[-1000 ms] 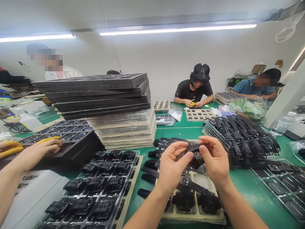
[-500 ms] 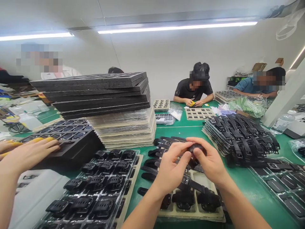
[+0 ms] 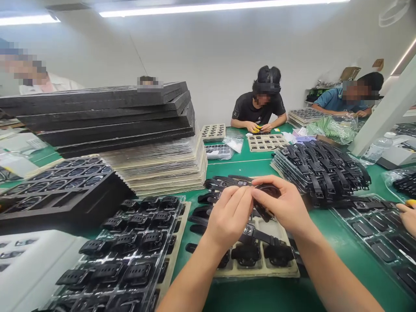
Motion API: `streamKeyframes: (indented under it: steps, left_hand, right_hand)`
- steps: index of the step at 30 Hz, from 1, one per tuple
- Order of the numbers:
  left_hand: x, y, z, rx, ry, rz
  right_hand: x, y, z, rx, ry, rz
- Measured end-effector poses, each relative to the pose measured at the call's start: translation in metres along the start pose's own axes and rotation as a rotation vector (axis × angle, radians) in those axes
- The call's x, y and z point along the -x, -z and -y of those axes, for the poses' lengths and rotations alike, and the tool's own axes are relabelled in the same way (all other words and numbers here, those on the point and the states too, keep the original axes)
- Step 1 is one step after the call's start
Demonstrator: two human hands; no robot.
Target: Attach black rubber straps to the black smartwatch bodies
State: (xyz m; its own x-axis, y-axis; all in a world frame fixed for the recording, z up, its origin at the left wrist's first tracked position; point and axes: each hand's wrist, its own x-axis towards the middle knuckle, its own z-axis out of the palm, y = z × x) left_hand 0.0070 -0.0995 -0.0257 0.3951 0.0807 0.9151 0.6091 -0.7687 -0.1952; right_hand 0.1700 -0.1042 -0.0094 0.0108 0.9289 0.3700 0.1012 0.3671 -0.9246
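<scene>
My left hand (image 3: 227,216) and my right hand (image 3: 280,200) meet over a beige tray (image 3: 256,272), both closed on one black smartwatch (image 3: 265,210). Fingers cover much of that watch; its curved strap shows below the right hand. In the tray's compartments lie several black watches (image 3: 246,255), and another watch (image 3: 248,230) rests across them with its strap spread. More black straps (image 3: 199,220) stick out along the tray's left side. Left of my arms, a clear plastic tray (image 3: 182,216) holds rows of watches with closed black straps (image 3: 138,273).
A tall stack of black foam trays (image 3: 130,125) stands on pale trays (image 3: 162,173), beside a black foam box (image 3: 107,195). At right are piled watches (image 3: 325,169) and a clear tray (image 3: 354,242), with a co-worker's hand (image 3: 407,216) nearby. Another co-worker (image 3: 260,106) sits opposite.
The watch has been turned between my hands, with more strap showing. My left fingers have closed further. A co-worker's hands left the view at left; another hand appeared at the right edge.
</scene>
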Motion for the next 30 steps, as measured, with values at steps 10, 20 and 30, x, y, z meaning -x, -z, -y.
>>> streamKeyframes:
  steps: [10,20,30]
  left_hand:
    - [-0.007,0.020,0.002,0.046,-0.096,-0.063]
    - [-0.022,0.050,0.011,0.248,0.171,-0.051]
    - [-0.026,0.068,0.006,0.226,0.254,-0.198]
  right_hand:
    - [0.018,0.010,0.014,0.081,0.097,-0.044]
    - [0.026,0.035,-0.011,0.480,0.079,0.247]
    - [0.024,0.042,-0.062,0.814,0.081,0.591]
